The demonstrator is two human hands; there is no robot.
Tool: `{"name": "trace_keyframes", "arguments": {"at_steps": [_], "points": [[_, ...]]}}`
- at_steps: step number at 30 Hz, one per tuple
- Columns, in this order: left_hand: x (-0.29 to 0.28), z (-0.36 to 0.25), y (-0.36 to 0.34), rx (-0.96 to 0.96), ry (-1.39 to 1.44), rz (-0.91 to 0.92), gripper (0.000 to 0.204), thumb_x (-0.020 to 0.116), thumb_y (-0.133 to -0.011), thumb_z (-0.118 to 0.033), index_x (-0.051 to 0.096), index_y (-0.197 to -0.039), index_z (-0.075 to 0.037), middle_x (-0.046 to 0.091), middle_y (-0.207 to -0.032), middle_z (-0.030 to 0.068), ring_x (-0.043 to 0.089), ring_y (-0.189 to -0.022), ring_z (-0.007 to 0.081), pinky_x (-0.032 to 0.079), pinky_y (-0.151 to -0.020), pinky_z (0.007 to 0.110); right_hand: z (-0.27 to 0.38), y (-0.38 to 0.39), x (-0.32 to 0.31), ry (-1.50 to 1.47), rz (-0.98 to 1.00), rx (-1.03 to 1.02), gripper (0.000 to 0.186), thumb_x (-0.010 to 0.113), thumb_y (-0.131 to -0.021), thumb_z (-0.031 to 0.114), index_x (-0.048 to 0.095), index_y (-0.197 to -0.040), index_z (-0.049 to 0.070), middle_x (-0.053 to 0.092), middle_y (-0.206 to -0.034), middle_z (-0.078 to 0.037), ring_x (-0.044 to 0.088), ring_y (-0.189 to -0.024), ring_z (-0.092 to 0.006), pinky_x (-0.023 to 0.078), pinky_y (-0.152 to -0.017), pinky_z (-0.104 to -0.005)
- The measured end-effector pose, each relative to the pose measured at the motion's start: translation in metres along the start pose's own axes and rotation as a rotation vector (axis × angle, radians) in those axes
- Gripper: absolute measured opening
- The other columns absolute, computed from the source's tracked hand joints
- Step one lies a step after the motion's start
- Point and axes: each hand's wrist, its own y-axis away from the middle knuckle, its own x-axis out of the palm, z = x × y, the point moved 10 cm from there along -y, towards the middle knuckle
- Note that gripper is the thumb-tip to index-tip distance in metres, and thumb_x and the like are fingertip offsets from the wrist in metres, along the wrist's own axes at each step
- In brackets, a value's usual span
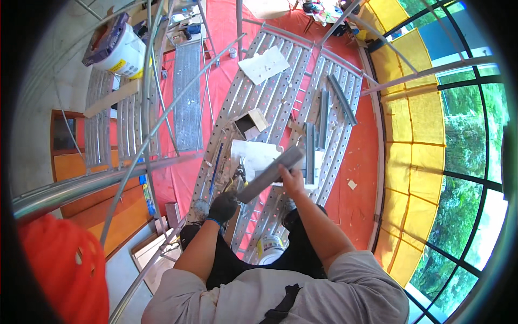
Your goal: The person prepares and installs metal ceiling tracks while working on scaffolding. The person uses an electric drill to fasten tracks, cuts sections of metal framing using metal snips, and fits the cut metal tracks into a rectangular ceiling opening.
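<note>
Nearest, a white bucket [271, 252] stands short of the fingers. The gloved left hand [223, 206] is at the near end of a grey strip [265, 180]; its fingers' grip cannot be determined. The bare right hand [293, 182] has its fingers clasped on the strip's farther part. Beyond the fingers, a metal platform [283, 98] carries an open box [250, 125] and, farthest, a white slab [264, 65].
</note>
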Motion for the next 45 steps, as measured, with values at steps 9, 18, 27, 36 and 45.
{"name": "trace_keyframes", "arguments": {"at_steps": [9,18,27,36,45], "points": [[-0.154,-0.284,0.117,0.164,-0.191,-0.071,0.088,0.075,-0.083,-0.054,0.046,-0.145,0.001,0.061,-0.126,0.0299,0.059,-0.119,0.0462,0.048,-0.101,0.052,0.267,0.158,-0.053,-0.042,0.175,-0.171,0.035,0.071,-0.092,0.029,0.071,-0.1,-0.005,0.073,-0.081,-0.011,0.067,-0.08,-0.0169,0.054,-0.072,-0.0382],[-0.344,-0.496,0.236,0.388,0.268,0.101,0.075,0.074,-0.087,-0.018,0.041,-0.152,-0.006,0.056,-0.139,0.0078,0.055,-0.123,0.0172,0.042,-0.106,0.037,0.563,0.293,-0.072,-0.697,1.074,-0.421,0.075,0.079,-0.08,0.016,0.043,-0.141,-0.007,0.064,-0.107,-0.016,0.068,-0.1,-0.032,0.059,-0.089,-0.0501],[-0.492,-0.565,0.414,0.115,-0.338,-0.632,0.078,0.077,-0.083,-0.031,0.044,-0.149,-0.005,0.057,-0.135,0.0186,0.059,-0.119,0.0341,0.048,-0.103,0.043,0.748,0.475,-0.029,-0.454,1.372,-0.969,0.066,0.076,-0.078,0.009,0.051,-0.137,-0.006,0.066,-0.113,-0.011,0.064,-0.102,-0.0204,0.052,-0.089,-0.0354],[-0.546,-0.57,0.607,0.076,-0.187,-1.053,0.079,0.076,-0.086,-0.056,0.052,-0.141,-0.004,0.065,-0.122,0.0195,0.065,-0.111,0.0356,0.052,-0.095,0.043,0.808,0.714,0.056,-0.125,1.786,-1.176,0.053,0.08,-0.087,0.016,0.055,-0.13,-0.001,0.067,-0.116,-0.01,0.064,-0.111,-0.0205,0.05,-0.099,-0.0369],[-0.644,-0.65,0.78,0.435,0.021,-1.713,0.073,0.078,-0.086,-0.007,0.036,-0.144,0.0,0.065,-0.109,0.0097,0.066,-0.102,0.0204,0.057,-0.088,0.036,0.867,0.863,0.01,0.05,0.988,-2.336,0.069,0.077,-0.087,0.036,0.05,-0.143,0.006,0.061,-0.123,-0.017,0.064,-0.111,-0.0375,0.053,-0.092,-0.0467]]}}
